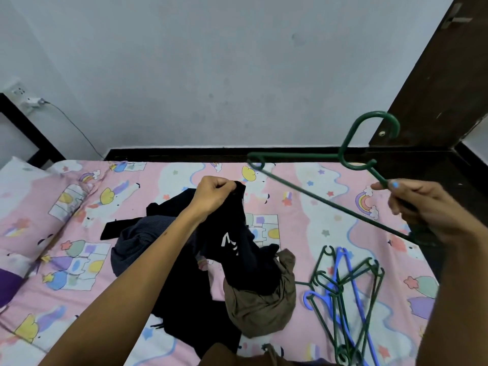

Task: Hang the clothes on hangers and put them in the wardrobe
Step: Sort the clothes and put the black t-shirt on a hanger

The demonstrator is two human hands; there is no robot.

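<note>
My left hand (215, 194) pinches the black garment (237, 249) above the bed (303, 207) pile; my right hand (422, 207) grips the green hanger (317, 196) at two o'clock. I should find the neckline before threading.

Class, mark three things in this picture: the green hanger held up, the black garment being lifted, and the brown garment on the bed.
green hanger (317, 199), head view, on its long lower bar.
black garment (237, 244), head view, beside its white print.
brown garment (261, 310), head view, on its crumpled middle.
</note>
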